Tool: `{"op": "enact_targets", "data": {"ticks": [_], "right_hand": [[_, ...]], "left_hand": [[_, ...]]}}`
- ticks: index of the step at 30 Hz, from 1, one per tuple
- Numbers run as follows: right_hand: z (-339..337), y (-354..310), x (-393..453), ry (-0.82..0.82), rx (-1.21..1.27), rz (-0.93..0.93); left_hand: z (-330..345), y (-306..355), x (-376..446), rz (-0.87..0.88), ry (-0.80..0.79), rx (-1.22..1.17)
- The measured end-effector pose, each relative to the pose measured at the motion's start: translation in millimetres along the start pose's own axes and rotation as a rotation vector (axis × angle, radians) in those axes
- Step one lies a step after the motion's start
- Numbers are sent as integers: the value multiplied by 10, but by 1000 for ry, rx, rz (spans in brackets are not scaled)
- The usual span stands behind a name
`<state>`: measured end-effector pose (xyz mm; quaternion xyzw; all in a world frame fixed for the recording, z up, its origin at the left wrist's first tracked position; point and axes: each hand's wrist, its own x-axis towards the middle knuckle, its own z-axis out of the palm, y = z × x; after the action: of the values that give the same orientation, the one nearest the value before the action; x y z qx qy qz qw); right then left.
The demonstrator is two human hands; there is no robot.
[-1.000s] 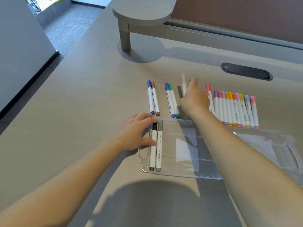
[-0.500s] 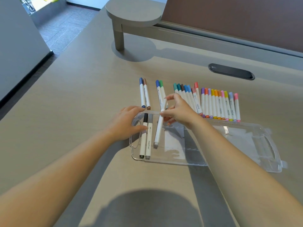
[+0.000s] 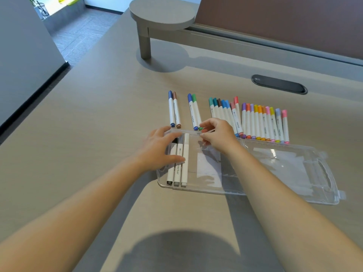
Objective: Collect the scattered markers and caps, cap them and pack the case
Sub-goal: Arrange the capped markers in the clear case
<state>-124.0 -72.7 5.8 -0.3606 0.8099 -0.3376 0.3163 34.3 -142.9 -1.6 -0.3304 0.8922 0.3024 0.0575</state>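
My case (image 3: 275,169) is clear glossy plastic, catching glare. The 3 markers (image 3: 179,160) inside it have smooth white plastic barrels. My counter (image 3: 98,118) looks like matt, pale wood-grain laminate.

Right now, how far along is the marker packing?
Early. Three markers lie in the clear case. Left hand rests on them; right hand is at the case's far rim, grip unclear. Left: two pairs and the long row on the desk, all capped.

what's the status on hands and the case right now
Left hand flat on the three markers in the clear case. Right hand at the case's far rim, grip unclear. Remaining capped markers lined up on the desk beyond; nothing blocking.
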Motion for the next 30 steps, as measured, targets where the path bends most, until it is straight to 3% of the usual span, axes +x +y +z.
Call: {"op": "enact_targets", "data": {"ticks": [3,7,17,21,24,30], "right_hand": [[-105,81,4,95,-226,-39],[-152,197,7,54,-433,-6],[-217,185,8,12,-430,12],[-263,159,124,145,-399,1],[-302,142,265,229,-428,13],[-278,85,496,179,-565,92]], "left_hand": [[55,32,50,-6,-69,85],[86,41,72,-5,-116,161],[53,15,98,21,-121,340],[1,61,146,74,-92,435],[-24,45,207,70,-64,326],[-20,8,372,68,108,134]]}}
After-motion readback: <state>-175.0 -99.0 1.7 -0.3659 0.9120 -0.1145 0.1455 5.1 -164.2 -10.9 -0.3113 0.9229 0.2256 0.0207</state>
